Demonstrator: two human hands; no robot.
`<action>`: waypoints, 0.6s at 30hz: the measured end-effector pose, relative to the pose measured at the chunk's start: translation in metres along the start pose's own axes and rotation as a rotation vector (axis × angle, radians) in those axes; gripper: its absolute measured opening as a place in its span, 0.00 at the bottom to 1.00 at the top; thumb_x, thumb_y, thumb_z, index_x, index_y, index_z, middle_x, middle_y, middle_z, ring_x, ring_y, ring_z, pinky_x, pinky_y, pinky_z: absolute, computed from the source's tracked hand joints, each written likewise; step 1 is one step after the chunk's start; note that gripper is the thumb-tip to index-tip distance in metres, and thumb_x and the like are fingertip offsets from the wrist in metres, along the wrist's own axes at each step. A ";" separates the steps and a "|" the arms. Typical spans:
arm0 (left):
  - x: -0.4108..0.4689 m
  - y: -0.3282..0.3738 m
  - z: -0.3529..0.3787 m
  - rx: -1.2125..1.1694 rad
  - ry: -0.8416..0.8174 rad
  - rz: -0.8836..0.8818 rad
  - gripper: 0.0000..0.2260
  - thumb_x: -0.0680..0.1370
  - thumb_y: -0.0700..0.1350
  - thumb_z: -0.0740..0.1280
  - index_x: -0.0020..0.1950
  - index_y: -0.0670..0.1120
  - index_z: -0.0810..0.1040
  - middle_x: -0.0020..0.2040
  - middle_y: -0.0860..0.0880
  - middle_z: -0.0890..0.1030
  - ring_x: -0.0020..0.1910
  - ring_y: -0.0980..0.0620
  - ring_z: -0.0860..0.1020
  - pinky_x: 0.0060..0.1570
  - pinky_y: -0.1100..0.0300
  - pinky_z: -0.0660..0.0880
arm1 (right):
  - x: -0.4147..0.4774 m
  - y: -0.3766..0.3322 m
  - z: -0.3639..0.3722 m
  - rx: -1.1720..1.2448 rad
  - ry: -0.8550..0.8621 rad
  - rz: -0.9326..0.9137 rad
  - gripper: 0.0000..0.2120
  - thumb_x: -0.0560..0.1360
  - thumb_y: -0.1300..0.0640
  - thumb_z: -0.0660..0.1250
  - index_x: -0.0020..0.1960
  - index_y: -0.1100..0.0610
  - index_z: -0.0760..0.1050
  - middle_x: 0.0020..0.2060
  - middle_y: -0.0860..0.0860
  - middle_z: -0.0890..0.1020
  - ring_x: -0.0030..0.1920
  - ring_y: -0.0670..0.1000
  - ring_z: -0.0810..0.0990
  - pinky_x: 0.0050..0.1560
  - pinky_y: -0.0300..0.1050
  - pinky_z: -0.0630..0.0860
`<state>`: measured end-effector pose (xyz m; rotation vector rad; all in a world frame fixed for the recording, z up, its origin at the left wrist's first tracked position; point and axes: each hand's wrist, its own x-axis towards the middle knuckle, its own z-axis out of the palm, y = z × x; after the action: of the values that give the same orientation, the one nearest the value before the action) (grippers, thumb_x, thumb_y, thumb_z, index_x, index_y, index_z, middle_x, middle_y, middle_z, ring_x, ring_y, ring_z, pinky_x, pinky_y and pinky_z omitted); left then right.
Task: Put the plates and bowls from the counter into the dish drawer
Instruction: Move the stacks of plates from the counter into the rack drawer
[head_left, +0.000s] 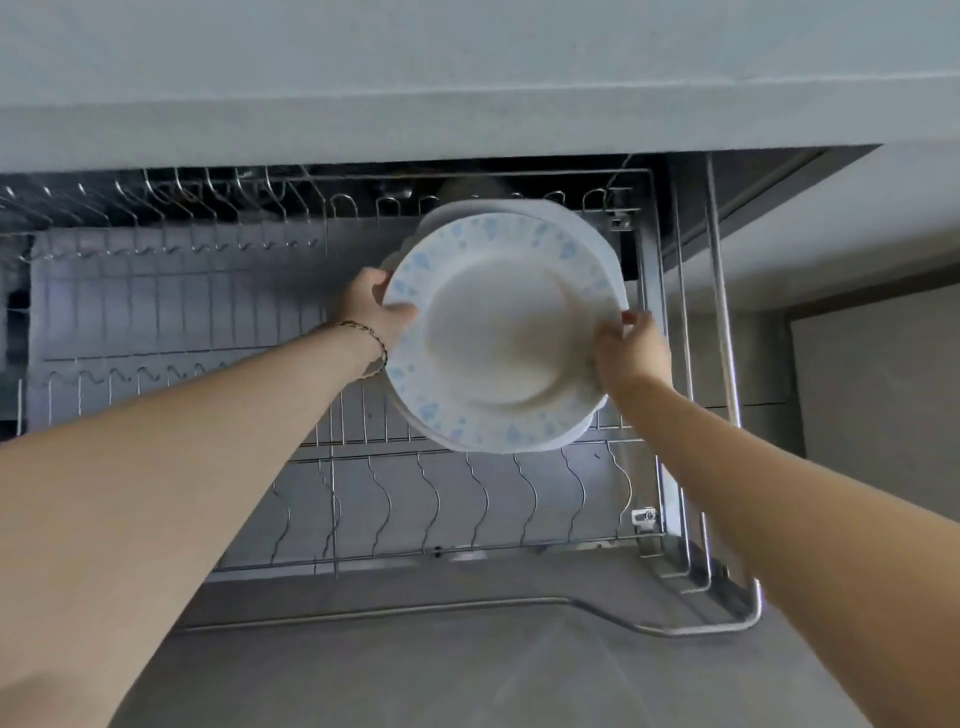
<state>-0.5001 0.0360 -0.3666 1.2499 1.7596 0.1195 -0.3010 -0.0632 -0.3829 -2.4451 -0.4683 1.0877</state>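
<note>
1. The stack of plates (501, 332) is held in the air by 2 hands, above the right half of the open dish drawer (670, 364) and not resting on it.
2. The top plate is white with a pale blue flowered rim. Edges of more white plates show behind and below it, but their count cannot be told.
3. The left hand (382, 312) grips the stack's left rim, thumb curled over the top plate's rim and fingers behind.
4. The right hand (631, 353) grips the right rim, fingers curled round the edge.
5. A thin bracelet (366, 335) sits on the left wrist.
6. The wire rack (467, 493) inside the drawer has rows of upright prongs and wavy dividers below and to the left of the stack.
7. The grey bench (467, 78) runs across the top, overhanging the drawer's back.
</note>
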 end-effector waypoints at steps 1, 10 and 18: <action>0.004 0.002 0.005 -0.019 0.004 0.005 0.20 0.76 0.38 0.64 0.67 0.41 0.68 0.63 0.43 0.76 0.48 0.53 0.70 0.38 0.64 0.68 | 0.005 -0.001 0.001 0.017 0.021 -0.001 0.16 0.77 0.57 0.54 0.63 0.59 0.68 0.61 0.60 0.75 0.51 0.61 0.80 0.55 0.52 0.76; 0.004 -0.009 0.006 -0.001 0.092 0.114 0.16 0.79 0.44 0.60 0.67 0.45 0.69 0.61 0.45 0.77 0.54 0.47 0.75 0.48 0.62 0.67 | -0.010 0.020 0.018 0.391 0.307 0.116 0.19 0.79 0.56 0.55 0.68 0.60 0.65 0.61 0.58 0.76 0.57 0.57 0.77 0.53 0.38 0.71; -0.027 -0.059 0.011 0.305 -0.026 0.043 0.13 0.77 0.37 0.60 0.61 0.39 0.73 0.60 0.41 0.78 0.58 0.42 0.76 0.56 0.55 0.72 | -0.047 0.036 0.030 0.806 -0.052 0.574 0.14 0.78 0.65 0.50 0.45 0.57 0.74 0.36 0.55 0.75 0.36 0.53 0.76 0.32 0.45 0.82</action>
<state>-0.5319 -0.0174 -0.3882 1.4998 1.7741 -0.1453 -0.3488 -0.1085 -0.3901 -1.8325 0.6033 1.2301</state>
